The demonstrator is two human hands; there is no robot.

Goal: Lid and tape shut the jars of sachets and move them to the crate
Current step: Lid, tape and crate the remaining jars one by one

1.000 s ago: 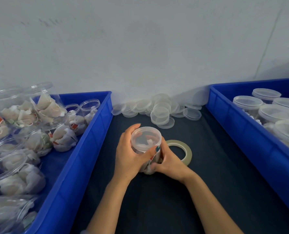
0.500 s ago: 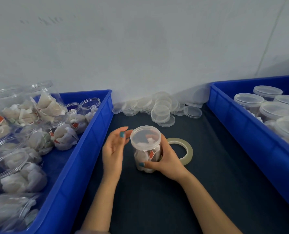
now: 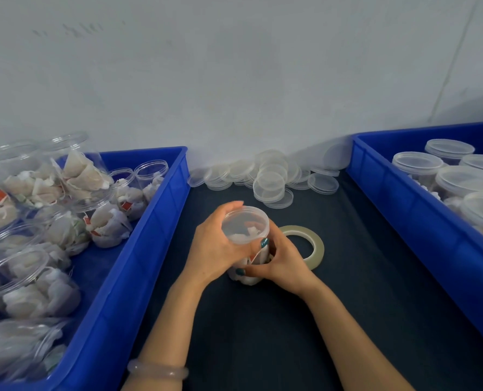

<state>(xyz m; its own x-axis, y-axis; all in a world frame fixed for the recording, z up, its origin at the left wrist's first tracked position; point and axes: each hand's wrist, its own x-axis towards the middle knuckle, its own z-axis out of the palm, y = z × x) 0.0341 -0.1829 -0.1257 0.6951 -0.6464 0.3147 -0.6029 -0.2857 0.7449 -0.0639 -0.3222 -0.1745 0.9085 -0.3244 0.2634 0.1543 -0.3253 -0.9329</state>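
1. Nearby, on the dark mat (image 3: 263, 340), the left hand (image 3: 216, 248) curls round the lid (image 3: 244, 224) of a clear plastic jar of sachets (image 3: 250, 277). The right hand (image 3: 287, 263) wraps the jar's lower wall.
2. Seemingly light, thin-walled and slippery, the jar is best gripped low, without squeezing.
3. Just to its right lies the tape roll (image 3: 315, 245).
4. Farther back, loose lids (image 3: 271, 182) are heaped between the left crate (image 3: 155, 221) and the right crate (image 3: 404, 198).

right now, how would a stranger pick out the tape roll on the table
Find the dark mat between the blue left crate and right crate. Just beyond the right hand lies the tape roll. It is the only open ring; the loose lids farther back are solid discs.
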